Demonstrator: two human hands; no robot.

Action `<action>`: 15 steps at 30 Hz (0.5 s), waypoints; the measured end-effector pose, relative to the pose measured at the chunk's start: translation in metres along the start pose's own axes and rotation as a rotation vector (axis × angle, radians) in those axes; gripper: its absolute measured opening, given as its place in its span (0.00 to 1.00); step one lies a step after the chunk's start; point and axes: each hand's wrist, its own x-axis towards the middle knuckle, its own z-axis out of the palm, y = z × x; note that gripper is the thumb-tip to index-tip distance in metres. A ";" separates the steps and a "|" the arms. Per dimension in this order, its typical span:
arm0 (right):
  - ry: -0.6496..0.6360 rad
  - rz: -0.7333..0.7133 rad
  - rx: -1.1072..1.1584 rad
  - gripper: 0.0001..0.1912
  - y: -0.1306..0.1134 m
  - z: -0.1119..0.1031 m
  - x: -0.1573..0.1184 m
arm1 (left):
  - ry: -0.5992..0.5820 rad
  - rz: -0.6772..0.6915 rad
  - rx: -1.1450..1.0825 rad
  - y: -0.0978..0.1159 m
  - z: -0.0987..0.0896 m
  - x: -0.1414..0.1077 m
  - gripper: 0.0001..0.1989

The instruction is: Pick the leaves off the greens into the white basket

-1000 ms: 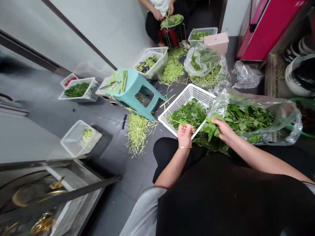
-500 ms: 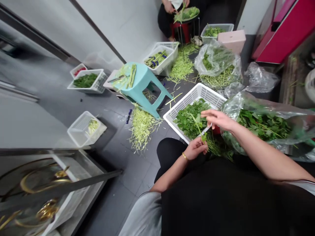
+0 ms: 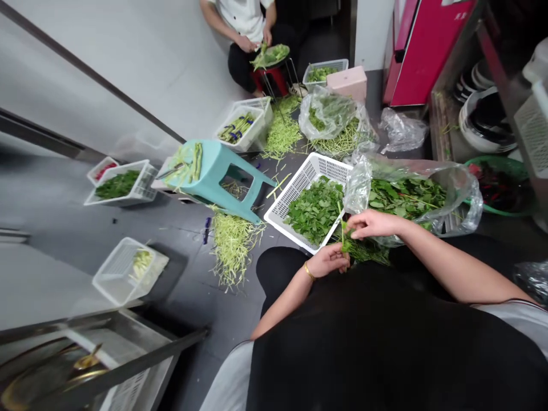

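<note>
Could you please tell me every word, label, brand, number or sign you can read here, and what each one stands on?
No text is readable.
Pink-red cabinet, upper front: small white markings, perhaps characters, too small and blurred to read.
White basket and clear plastic bag beside it: no lettering can be made out.

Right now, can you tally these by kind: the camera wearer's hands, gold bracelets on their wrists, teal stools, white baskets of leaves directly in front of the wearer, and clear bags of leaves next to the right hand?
Left hand and right hand: 2
Gold bracelet: 1
Teal stool: 1
White basket: 1
Clear bag: 1
Total: 6
</note>
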 end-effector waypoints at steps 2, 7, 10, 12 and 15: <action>-0.114 0.054 0.126 0.18 0.001 -0.004 -0.006 | 0.014 0.019 0.115 -0.001 -0.002 -0.003 0.17; 0.151 0.108 0.194 0.15 0.009 -0.028 0.000 | 0.238 0.021 0.918 -0.017 -0.035 -0.006 0.07; 0.585 0.090 0.249 0.13 0.005 -0.034 0.041 | 0.254 -0.281 1.235 -0.032 -0.057 0.003 0.05; 0.653 0.070 0.149 0.13 -0.003 -0.027 0.074 | 0.191 -0.475 1.311 -0.043 -0.062 0.015 0.07; 0.551 0.102 -0.325 0.21 -0.015 -0.010 0.107 | 0.045 -0.540 1.304 -0.059 -0.055 0.038 0.08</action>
